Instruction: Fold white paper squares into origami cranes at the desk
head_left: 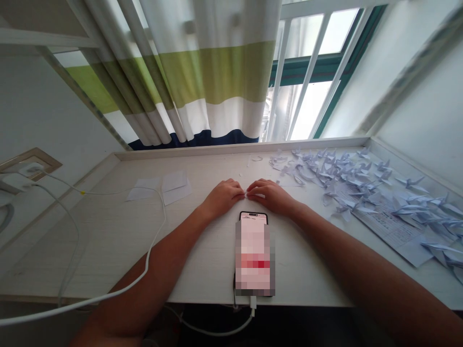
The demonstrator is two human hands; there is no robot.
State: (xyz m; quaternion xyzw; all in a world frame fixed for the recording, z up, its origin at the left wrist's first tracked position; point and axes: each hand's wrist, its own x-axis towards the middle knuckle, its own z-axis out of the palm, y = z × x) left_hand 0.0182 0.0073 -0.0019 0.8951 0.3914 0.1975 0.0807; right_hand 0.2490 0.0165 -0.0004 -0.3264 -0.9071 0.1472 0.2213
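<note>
Left hand and right hand pinch narrowly at a tiny white piece, seemingly paper, above the white wooden table, beyond a black-edged phone; delicate folding seems underway, the next move calling for a steady grip

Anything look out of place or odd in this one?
A white cable straggles loosely from the wall socket, crossing the left forearm in view; contact is unclear. Oddly, blocky pixelation hides most of the phone. Nothing looks spilled or damaged.
</note>
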